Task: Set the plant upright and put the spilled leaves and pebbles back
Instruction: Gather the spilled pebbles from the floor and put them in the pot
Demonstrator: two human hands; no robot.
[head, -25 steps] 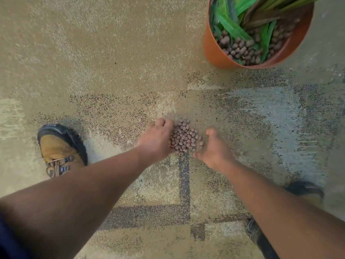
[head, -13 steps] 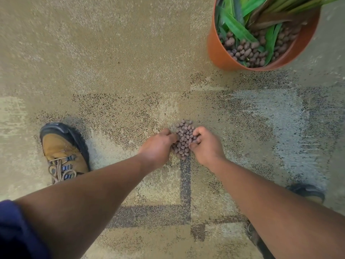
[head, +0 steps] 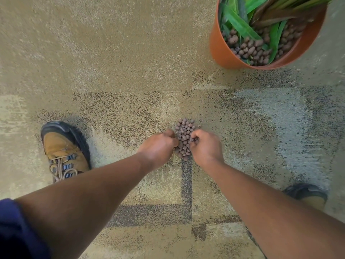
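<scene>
Head view: your left hand [head: 158,144] and right hand [head: 204,145] have closed in from either side since a second ago, fingers now curled and pressed against the pile of pebbles [head: 184,135] on the carpet [head: 112,53], which is squeezed narrower between them. That looks like a scoop about to lift. The orange pot [head: 222,51] stands upright, well apart, leaves [head: 240,25] inside
</scene>
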